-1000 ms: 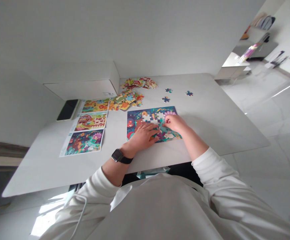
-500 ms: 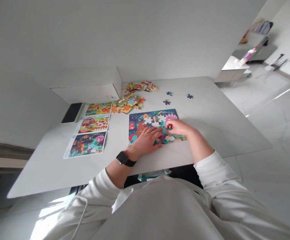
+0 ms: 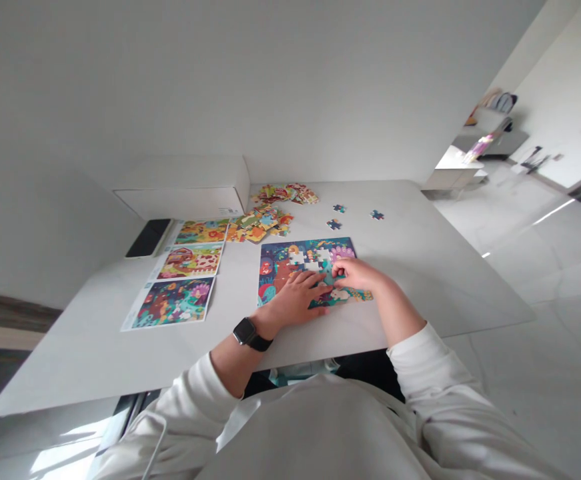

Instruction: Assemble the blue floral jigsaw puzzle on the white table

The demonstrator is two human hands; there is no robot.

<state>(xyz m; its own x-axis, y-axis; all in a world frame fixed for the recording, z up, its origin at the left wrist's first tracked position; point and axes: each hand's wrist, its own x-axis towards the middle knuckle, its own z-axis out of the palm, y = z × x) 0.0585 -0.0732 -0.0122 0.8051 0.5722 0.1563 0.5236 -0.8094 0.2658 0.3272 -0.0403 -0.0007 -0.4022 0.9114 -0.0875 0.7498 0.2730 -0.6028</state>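
Note:
A mostly assembled jigsaw puzzle with a dark blue forest picture lies in front of me, with gaps showing the pale table near its middle. My left hand rests flat on its lower middle, fingers spread and thumb near the bottom edge. Over the right half, my right hand is curled, its fingertips touching the puzzle. Whatever those fingers hold, if anything, is hidden. Beyond the puzzle lie three loose pieces: a puzzle piece, a second puzzle piece and a third puzzle piece.
Heaped puzzle pieces and another pile of pieces lie at the back, beside a white box. At left are three picture sheets, the nearest a forest picture sheet, and a phone. A wall closes off the table's far side.
The camera's view has tilted slightly, so the table appears lower. Both hands stay at nearly the same places on the puzzle, and the loose pieces have not moved.

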